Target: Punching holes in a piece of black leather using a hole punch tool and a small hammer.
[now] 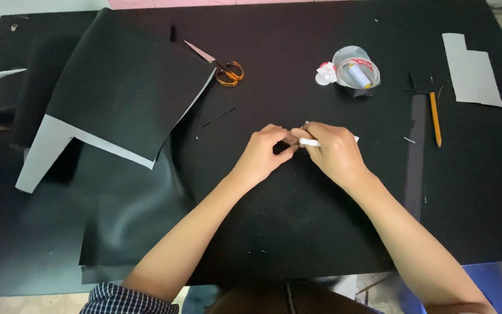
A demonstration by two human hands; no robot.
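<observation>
My two hands meet at the middle of a black work surface. My right hand grips a small white stick-shaped object, perhaps chalk or a marker, with a bit of white showing past its far side. My left hand has its fingers curled, with the fingertips pinched against the same spot beside the white object. What lies between the fingertips is too small and dark to make out.
A folded black sheet with a grey underside lies at the left. Orange-handled scissors are at the back. A clear cup holding a spool, a pencil and a grey cutout lie to the right.
</observation>
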